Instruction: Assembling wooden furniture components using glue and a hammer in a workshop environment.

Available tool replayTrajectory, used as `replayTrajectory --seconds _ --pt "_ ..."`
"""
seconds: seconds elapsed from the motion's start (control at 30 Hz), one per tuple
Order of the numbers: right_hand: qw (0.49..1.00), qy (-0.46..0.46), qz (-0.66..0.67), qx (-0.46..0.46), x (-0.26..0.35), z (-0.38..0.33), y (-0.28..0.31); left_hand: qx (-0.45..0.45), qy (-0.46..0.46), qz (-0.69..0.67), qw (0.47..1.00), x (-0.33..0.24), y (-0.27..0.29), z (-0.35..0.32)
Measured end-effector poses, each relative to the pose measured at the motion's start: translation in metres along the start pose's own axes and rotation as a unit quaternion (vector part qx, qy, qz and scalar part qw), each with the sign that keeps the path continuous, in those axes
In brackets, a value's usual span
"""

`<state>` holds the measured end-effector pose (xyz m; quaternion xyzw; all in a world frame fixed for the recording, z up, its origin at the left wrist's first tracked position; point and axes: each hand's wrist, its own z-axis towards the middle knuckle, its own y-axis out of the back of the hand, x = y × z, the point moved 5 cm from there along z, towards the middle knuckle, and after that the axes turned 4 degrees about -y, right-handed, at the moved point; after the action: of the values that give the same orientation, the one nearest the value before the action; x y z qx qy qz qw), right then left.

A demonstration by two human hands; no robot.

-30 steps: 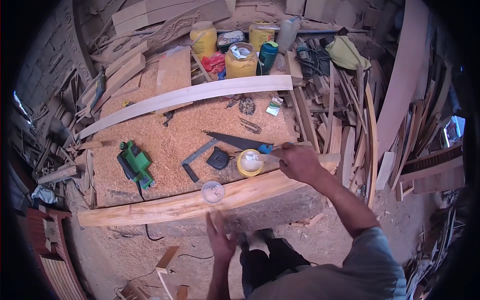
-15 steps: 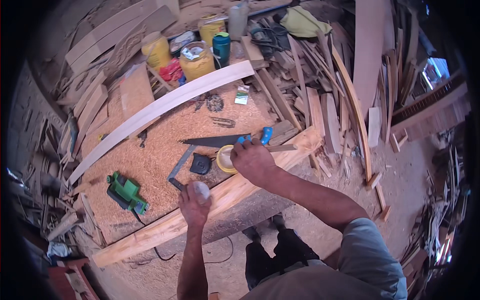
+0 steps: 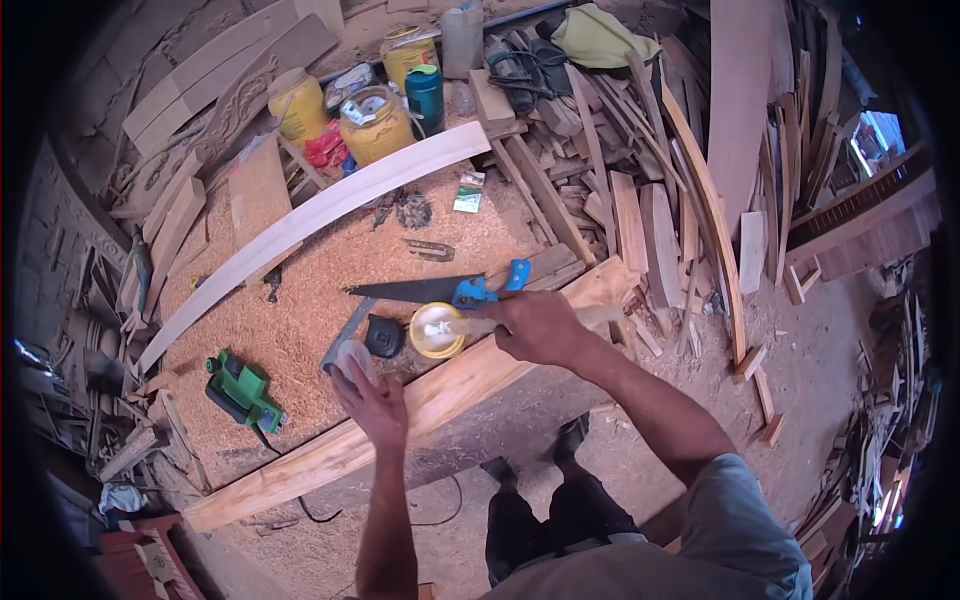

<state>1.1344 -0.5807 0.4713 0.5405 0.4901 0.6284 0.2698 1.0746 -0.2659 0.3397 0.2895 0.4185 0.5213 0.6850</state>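
My right hand point(image 3: 542, 330) grips a flat wooden stick point(image 3: 478, 326), whose tip is over the white contents of a small round yellow tub point(image 3: 436, 345). In my left hand point(image 3: 376, 408) is a roundish, pale translucent thing, perhaps a lid point(image 3: 353, 358), blurred and partly covered by my fingers. A blue-handled handsaw point(image 3: 425, 290) lies just beyond the tub. Between the tub and my left hand sits a black tape measure point(image 3: 384, 337), beside a metal square point(image 3: 350, 325). Along the bench's near edge, under my forearms, runs a long pale wooden beam point(image 3: 300, 470).
A green power planer point(image 3: 245, 390) rests on the shavings-covered bench point(image 3: 310, 340) at left. Farther back lie a curved pale board point(image 3: 320, 220) and a small green-and-white packet point(image 3: 469, 192). Yellow containers point(image 3: 377, 130) stand behind. Scrap wood point(image 3: 580, 130) is heaped at the back right.
My right hand has moved slightly right, and the stick's tip and the tub's white contents now show. My left hand has shifted left with the pale round thing, tilting it up.
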Motion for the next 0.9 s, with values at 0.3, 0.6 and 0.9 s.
replayTrajectory --seconds 0.3,0.6,0.9 --pt "0.721 -0.019 0.686 0.096 -0.075 -0.077 -0.066 0.198 -0.168 -0.131 0.957 -0.212 -0.050 -0.087" --pt "0.685 -0.201 0.685 -0.148 -0.257 -0.228 -0.045 0.260 -0.173 0.043 0.949 -0.300 -0.140 -0.007" --pt "0.711 -0.276 0.590 -0.265 -0.341 -0.295 -0.074 0.434 -0.222 -0.033 0.873 -0.325 -0.111 0.020"
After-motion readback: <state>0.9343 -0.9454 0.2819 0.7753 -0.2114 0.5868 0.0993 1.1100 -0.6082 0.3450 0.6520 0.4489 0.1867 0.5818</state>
